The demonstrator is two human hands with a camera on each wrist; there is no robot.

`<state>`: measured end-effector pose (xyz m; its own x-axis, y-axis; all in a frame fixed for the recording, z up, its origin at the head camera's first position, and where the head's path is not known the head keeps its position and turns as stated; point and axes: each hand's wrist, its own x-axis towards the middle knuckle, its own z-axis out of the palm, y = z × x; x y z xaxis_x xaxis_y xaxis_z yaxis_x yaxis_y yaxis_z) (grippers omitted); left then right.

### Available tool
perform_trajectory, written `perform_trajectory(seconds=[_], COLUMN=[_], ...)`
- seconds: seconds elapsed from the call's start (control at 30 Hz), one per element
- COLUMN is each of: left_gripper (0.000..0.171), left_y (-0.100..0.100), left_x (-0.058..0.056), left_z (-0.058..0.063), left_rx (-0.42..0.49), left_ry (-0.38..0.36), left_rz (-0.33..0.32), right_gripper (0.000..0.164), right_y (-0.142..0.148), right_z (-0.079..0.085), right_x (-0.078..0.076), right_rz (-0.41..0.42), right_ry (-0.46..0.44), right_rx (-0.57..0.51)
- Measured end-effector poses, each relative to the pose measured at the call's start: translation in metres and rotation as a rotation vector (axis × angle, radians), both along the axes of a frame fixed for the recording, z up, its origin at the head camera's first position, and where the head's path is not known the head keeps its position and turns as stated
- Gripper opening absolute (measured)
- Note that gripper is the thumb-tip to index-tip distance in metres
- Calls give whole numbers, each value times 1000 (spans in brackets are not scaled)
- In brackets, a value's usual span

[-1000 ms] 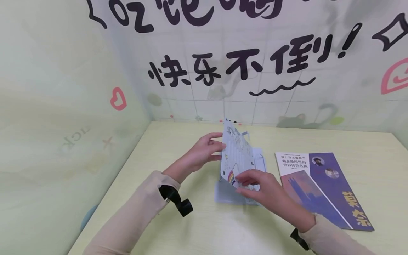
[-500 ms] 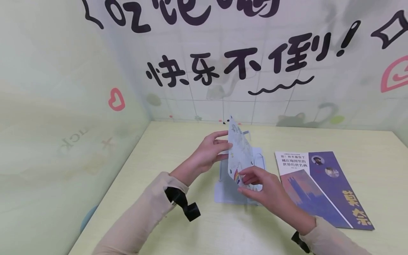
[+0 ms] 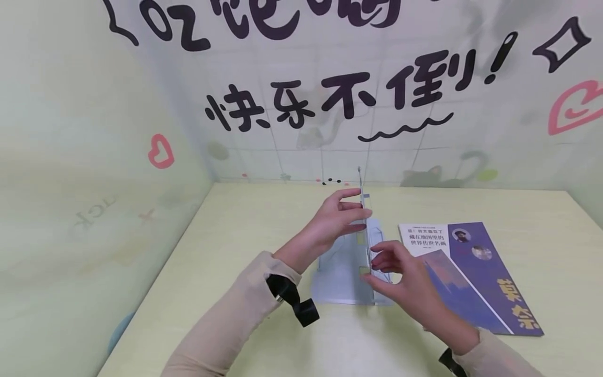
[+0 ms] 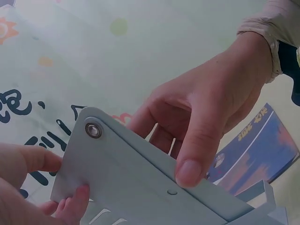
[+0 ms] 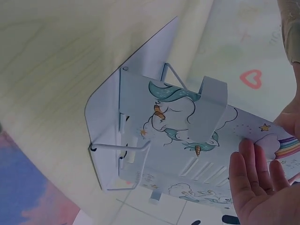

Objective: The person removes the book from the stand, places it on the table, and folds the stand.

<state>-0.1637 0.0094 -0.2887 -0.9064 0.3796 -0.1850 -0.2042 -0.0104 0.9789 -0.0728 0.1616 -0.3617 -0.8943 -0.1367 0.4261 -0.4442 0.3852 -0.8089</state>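
A pale blue metal book stand [image 3: 340, 285] rests on the table, its back panel [image 5: 215, 154] raised upright and seen nearly edge-on from the head. Unicorns, stars and a rainbow decorate the panel's one face; the plain reverse, with a metal rivet, shows in the left wrist view. My left hand [image 3: 336, 217] holds the panel's far edge part, thumb on one side and fingers on the other. Nearer me, my right hand [image 3: 405, 275] pinches the panel, its thumb [image 4: 190, 171] on the plain face and fingers against the printed one. Wire loops [image 5: 122, 147] stick out from the base.
A purple and white book [image 3: 471, 283] lies flat on the table [image 3: 254, 225], right of the stand and close behind my right hand. A printed wall cloth [image 3: 264, 167] rises at the table's back edge, another along the left.
The back panel has swung rightward, from leaning with its printed face visible to nearly edge-on. My left hand has moved right with it; my right hand has kept its grip. The head view has shifted slightly.
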Motion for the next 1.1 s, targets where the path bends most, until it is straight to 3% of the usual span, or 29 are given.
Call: perform_trajectory(seconds=[0.17,0.33,0.43,0.57,0.77,0.93,1.1], left_gripper=[56,51,46,36,31,32,28], left_y=[9,9,1,-20,-57,-70,-68], left_x=[-3,-6,-6,-9,-16,-17,-16], left_z=[-1,-2,-4,-12,-39,-65,-87], left_rx=[-15,-62,-98,-158,-326,-495,-512], left_ry=[18,78,127,177,202,262,281], left_rz=[-37,-123,-173,-192,-156,-249,-279], right_gripper=[45,46,46,45,45,44,44], right_y=[5,8,9,10,13,16,17], right_z=[-2,-2,-2,-2,-3,-3,-3], right_x=[3,6,7,7,7,7,7], right_rz=[-24,-51,-56,-54,-58,-54,-55], right_ry=[30,10,-6,-22,-20,-7,-14], right_rx=[-39,-52,-55,-58,-45,-46,-41])
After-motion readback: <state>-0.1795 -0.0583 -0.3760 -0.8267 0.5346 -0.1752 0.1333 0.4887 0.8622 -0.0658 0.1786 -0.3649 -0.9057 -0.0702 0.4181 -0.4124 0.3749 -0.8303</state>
